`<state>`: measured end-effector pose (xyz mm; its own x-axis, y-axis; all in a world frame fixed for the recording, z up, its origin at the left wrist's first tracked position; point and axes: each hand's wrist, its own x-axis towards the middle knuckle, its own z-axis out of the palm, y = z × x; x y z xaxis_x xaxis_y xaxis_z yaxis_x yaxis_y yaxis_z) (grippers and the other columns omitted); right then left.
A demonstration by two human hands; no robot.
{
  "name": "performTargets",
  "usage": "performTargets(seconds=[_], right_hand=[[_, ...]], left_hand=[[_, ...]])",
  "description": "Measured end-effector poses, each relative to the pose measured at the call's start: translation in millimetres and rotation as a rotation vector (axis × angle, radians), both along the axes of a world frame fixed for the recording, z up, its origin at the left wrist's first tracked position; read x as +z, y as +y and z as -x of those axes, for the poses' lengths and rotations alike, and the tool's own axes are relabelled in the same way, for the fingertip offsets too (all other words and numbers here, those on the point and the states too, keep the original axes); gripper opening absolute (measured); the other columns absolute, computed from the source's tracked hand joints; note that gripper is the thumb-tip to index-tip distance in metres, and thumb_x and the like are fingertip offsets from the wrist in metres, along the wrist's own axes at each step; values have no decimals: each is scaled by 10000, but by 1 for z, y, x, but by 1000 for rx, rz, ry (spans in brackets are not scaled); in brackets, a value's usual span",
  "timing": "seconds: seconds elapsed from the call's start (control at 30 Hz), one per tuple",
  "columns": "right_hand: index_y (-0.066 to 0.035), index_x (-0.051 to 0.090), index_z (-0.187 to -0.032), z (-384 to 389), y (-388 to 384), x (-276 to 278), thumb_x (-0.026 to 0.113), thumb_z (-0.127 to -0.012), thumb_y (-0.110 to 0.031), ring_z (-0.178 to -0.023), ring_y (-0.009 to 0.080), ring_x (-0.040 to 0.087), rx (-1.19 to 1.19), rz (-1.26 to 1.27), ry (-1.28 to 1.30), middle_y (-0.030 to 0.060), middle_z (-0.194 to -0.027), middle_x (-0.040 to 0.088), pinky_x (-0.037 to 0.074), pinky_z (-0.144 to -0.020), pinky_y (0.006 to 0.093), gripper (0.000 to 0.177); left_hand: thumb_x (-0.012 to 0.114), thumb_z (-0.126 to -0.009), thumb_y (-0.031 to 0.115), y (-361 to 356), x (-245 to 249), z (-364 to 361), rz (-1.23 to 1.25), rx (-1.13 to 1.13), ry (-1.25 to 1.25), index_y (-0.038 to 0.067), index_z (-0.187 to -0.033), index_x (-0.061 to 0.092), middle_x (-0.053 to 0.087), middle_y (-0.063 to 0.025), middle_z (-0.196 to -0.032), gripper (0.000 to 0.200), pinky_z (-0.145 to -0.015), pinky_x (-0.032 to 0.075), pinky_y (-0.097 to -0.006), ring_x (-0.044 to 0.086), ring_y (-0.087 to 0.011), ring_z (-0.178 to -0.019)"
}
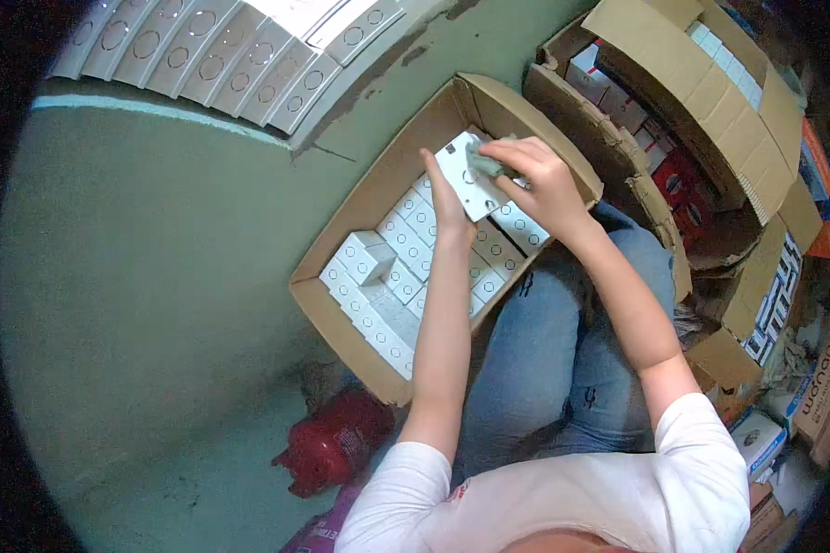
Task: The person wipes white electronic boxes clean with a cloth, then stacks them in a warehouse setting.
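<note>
While under cloth point(485, 163), box point(471, 189) in hand point(450, 210)

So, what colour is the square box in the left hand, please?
The square box is white, seen in the head view.

A tilted white box point(464, 180) is partly covered by greyish cloth point(485, 160).

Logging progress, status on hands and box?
Left hand holding white box above open carton. Right hand holding greenish cloth at box's face. Cloth partly hides face.
</note>
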<state>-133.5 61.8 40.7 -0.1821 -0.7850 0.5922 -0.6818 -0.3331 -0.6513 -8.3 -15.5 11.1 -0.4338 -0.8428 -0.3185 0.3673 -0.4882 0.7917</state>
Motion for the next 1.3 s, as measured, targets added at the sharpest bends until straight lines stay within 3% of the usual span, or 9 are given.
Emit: performTargets(seconds=[0.13,0.17,0.47,0.6,0.63,0.77,1.0,1.17,1.3], right_hand=[[-34,634,-1040,-34,1,-6,682,-685,-49,-946,304,599,-152,-53,216,128,-1050,647,497,-855,365,358],[-41,637,-1080,-43,6,-2,684,-691,-13,-966,296,605,-26,-81,178,123,-1091,648,503,-859,378,393],[-31,621,-1076,-33,-7,0,663,-704,-39,-971,327,580,-156,38,102,128,-1088,643,484,-878,400,374],[-69,633,-1035,-37,-1,-7,681,-694,-44,-974,315,579,165,-58,-7,85,-1076,659,488,-872,389,345],[-81,635,-1008,-33,-3,-5,698,-685,-52,-976,305,582,162,-112,32,74,-1055,665,492,-862,388,330],[-76,632,-993,-17,-20,-12,692,-688,-41,-958,314,585,-75,-65,-7,89,-1033,665,485,-854,395,312],[-75,641,-979,-29,-2,-7,683,-683,-52,-931,316,583,365,-263,-63,102,-968,659,473,-820,399,300],[-70,648,-963,-19,-26,-2,661,-680,-32,-926,316,575,117,-58,-94,105,-949,663,468,-832,397,287],[-86,657,-939,-24,-10,-3,674,-684,-41,-911,309,574,343,-238,-82,89,-937,664,451,-856,396,259]], left_hand=[[288,-972,609,2,-23,2,91,260,-64,74,-1211,539,609,-53,-1125,637,-905,472,-353,589,-196,-1036],[312,-985,573,0,-30,-2,23,325,-73,67,-1175,555,605,-53,-1111,593,-882,480,-350,591,-187,-1015],[321,-1016,465,-4,-22,-1,227,172,-283,23,-1089,590,644,-79,-975,523,-784,499,-327,625,-189,-894],[331,-1021,450,-7,-25,-15,75,233,-103,27,-1060,595,645,-70,-935,500,-740,507,-319,633,-176,-844],[360,-1010,485,-3,-13,-9,134,301,-111,52,-937,581,588,-24,-785,492,-608,476,-265,576,-123,-691],[364,-1017,456,2,-16,-5,116,199,-220,49,-964,590,596,-23,-821,468,-623,478,-272,571,-133,-694],[329,-1024,435,-10,-17,-24,23,368,-137,23,-1103,582,640,-76,-1007,490,-753,519,-332,633,-185,-895],[306,-1034,411,-4,-21,-15,63,284,-138,36,-1114,580,640,-75,-1020,472,-763,517,-333,627,-182,-921],[308,-1028,432,-14,-19,-23,32,338,-176,31,-1109,581,655,-80,-1007,492,-734,534,-350,656,-197,-876]])
